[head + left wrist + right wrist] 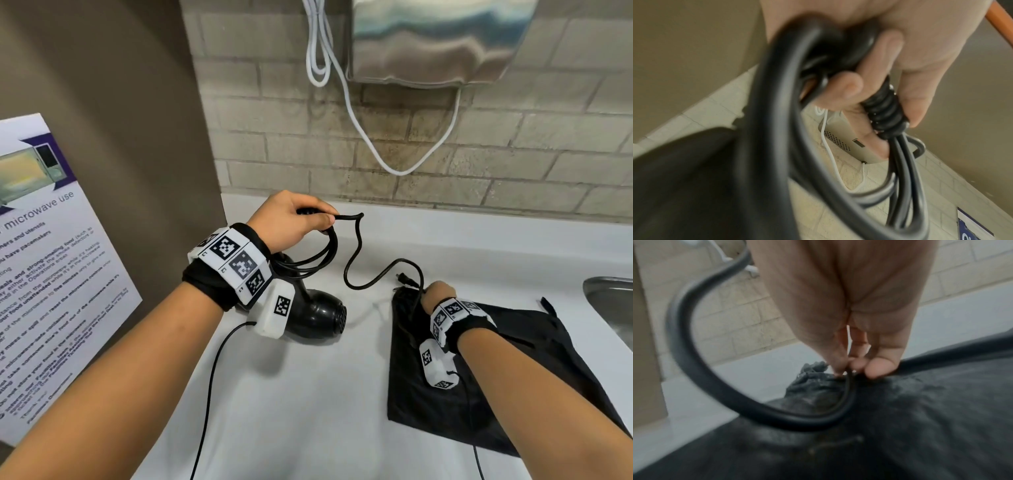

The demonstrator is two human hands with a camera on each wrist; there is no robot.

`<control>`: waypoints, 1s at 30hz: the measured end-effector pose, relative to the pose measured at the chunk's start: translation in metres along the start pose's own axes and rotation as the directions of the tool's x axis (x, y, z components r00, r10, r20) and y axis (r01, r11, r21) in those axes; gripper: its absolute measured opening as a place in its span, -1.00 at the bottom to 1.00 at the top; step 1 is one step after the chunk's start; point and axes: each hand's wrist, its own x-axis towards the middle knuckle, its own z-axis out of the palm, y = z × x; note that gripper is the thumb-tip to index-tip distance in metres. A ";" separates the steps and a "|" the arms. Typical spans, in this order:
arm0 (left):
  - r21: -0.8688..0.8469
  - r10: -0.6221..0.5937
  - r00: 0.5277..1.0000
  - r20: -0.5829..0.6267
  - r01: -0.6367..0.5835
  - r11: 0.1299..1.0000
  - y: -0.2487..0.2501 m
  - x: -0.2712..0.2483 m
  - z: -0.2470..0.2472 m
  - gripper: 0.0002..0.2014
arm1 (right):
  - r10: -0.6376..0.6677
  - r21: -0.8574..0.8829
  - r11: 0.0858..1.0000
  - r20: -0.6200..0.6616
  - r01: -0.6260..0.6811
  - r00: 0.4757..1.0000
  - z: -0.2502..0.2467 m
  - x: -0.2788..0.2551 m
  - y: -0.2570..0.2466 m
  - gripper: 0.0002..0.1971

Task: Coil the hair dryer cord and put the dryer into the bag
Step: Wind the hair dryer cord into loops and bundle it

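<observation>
A black hair dryer point(317, 317) lies on the white counter point(308, 394), partly hidden behind my left wrist. My left hand point(294, 219) is raised above it and grips several loops of the black cord point(322, 253) together with its ribbed strain relief point(887, 112). From there the cord point(359, 274) snakes right to my right hand point(436, 293), which pinches it point(849, 378) near the plug point(406, 280), just over the gathered mouth of the flat black bag point(513, 377). The bag point(920, 418) lies under that hand.
A steel sink point(613, 301) sits at the right edge. A metal dispenser point(435, 41) with white cables point(342, 102) hangs on the tiled wall. A microwave notice point(44, 274) leans at the left. Thin black wrist-camera wires point(212, 394) trail over the counter's front.
</observation>
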 end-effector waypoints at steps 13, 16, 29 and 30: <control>-0.071 -0.034 0.998 -0.056 0.030 0.997 -0.001 0.003 -0.001 -0.83 | -0.397 0.480 0.245 -0.743 0.842 0.539 -0.083 -0.130 -0.061 -0.69; -0.052 -0.059 0.996 -0.074 0.055 0.997 -0.004 0.005 -0.001 -0.84 | -0.579 0.328 0.256 -0.702 0.909 0.416 -0.081 -0.154 -0.068 -0.71; -0.061 -0.015 0.998 -0.055 0.011 0.998 0.000 0.000 0.003 -0.84 | -0.354 0.453 0.571 -0.617 0.685 0.703 -0.062 -0.159 -0.127 -0.60; -0.073 -0.010 0.998 -0.059 0.005 0.997 -0.001 0.000 0.003 -0.84 | -0.318 0.446 0.587 -0.641 0.676 0.698 -0.063 -0.158 -0.131 -0.54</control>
